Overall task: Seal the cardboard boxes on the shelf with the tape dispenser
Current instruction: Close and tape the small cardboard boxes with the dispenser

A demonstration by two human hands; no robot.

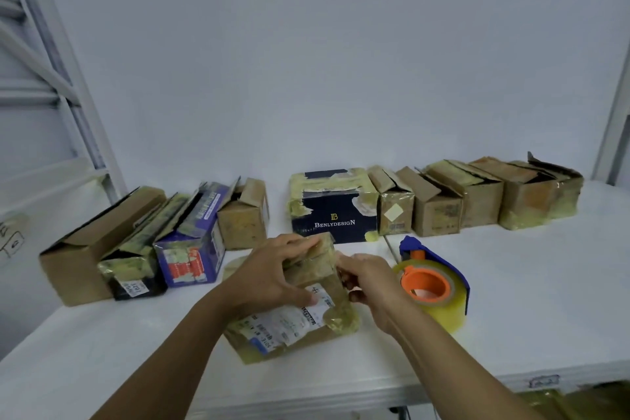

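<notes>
Cardboard boxes (439, 211), brown, scuffed and patched with yellowed tape, stand in 2 groups along the back of the white flat shelf (528, 283), several with flaps standing open (so much sealing looks left to do). Among them sits a navy printed box (334, 215), its lid down. In front of the row lies 1 smaller brown cardboard box with a white shipping label (289, 324), its long axis running from near-left to far-right. Just to its right lies the blue tape dispenser with an orange hub and a clear yellowish roll (433, 286), its long axis pointing away from the person. The left hand (272, 273) grips the small box over its top, fingers curled on the far edge, thumb on the label. The right hand (370, 280) pinches at the box's right edge; whether it holds a flap or loose tape cannot be told. The dispenser lies just right of the right hand, beside its wrist, so I judge that hand the nearer one for taking it up.
</notes>
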